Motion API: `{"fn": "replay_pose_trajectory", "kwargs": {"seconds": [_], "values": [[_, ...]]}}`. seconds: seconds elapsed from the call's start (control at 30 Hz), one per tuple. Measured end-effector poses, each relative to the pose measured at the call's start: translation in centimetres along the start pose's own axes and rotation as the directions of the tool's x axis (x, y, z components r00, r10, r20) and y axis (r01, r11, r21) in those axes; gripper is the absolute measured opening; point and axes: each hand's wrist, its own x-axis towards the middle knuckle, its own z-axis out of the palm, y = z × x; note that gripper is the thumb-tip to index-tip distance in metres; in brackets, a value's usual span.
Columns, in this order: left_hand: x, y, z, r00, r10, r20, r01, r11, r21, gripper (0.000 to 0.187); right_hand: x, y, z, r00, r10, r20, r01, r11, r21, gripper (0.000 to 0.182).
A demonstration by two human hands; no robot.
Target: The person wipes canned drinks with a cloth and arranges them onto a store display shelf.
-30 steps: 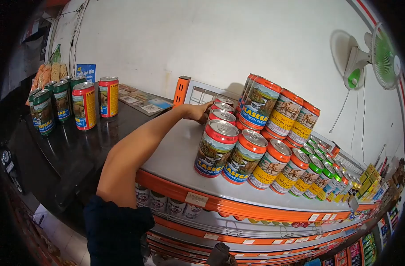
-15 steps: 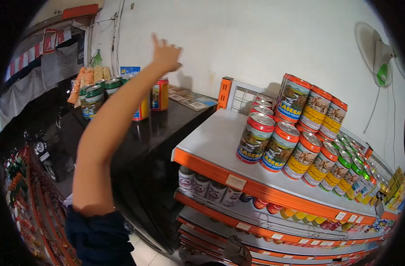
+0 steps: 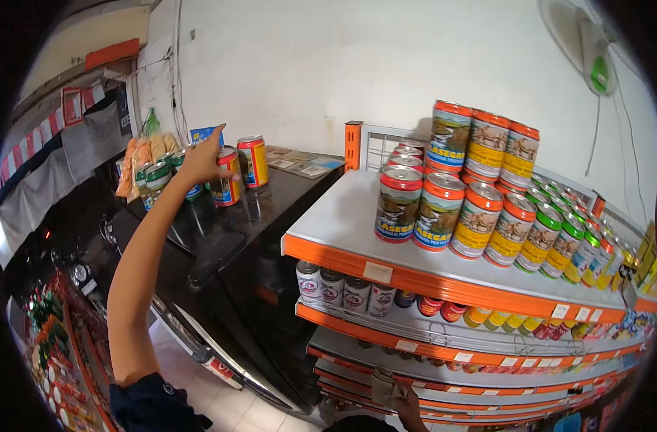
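Note:
My left hand (image 3: 201,164) reaches to a red and yellow can (image 3: 227,189) on the dark countertop. Its index finger points up and its thumb lies across the front of the can. The fingers are spread, not wrapped round it. A second red and yellow can (image 3: 253,163) stands just to the right, and several green-topped cans (image 3: 155,178) stand to the left. Low in the view, my right hand (image 3: 409,412) is closed on a grey-brown cloth (image 3: 383,387), in front of the lower shelves.
An orange-edged shelf (image 3: 328,219) holds rows of drink cans (image 3: 440,216), some stacked two high. White cans (image 3: 356,295) fill the level below. Snack bags (image 3: 137,158) and flat papers (image 3: 303,160) sit on the black countertop (image 3: 285,198). A fan (image 3: 596,54) hangs at upper right.
My left hand has come down from in front of the wall to the nearer red and yellow can. The view has shifted, and my right hand with the cloth shows more clearly.

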Motion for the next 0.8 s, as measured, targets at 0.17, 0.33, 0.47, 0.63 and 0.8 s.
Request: {"fn": "replay_pose_trajectory", "kwargs": {"seconds": [0.17, 0.33, 0.47, 0.63, 0.8], "values": [[-2.4, 0.6, 0.2, 0.964, 0.160, -0.213, -0.132, 0.981, 0.140, 0.089, -1.6, -5.7, 0.7, 0.993, -0.109, 0.050, 0.110, 0.994, -0.018, 0.037], [-4.7, 2.3, -0.1, 0.941, 0.232, -0.247, -0.223, 0.973, 0.064, 0.076, -1.6, -4.8, 0.5, 0.989, -0.145, 0.040, 0.148, 0.984, -0.098, 0.038], [-7.2, 5.4, -2.1, 0.861, 0.261, -0.436, -0.304, 0.952, -0.030, 0.081, -1.4, -4.5, 0.9, 0.968, -0.219, 0.123, 0.219, 0.976, 0.013, 0.042], [-12.9, 10.7, -3.7, 0.647, -0.107, -0.755, -0.384, 0.809, -0.444, 0.091, -1.2, -6.3, 2.2, 0.962, -0.185, 0.201, 0.160, 0.978, 0.136, 0.042], [-22.0, 15.7, 0.0, 0.790, -0.456, -0.411, -0.314, 0.276, -0.909, 0.106, -0.8, -8.3, 2.3, 0.922, -0.281, 0.264, 0.249, 0.957, 0.148, 0.035]]}}
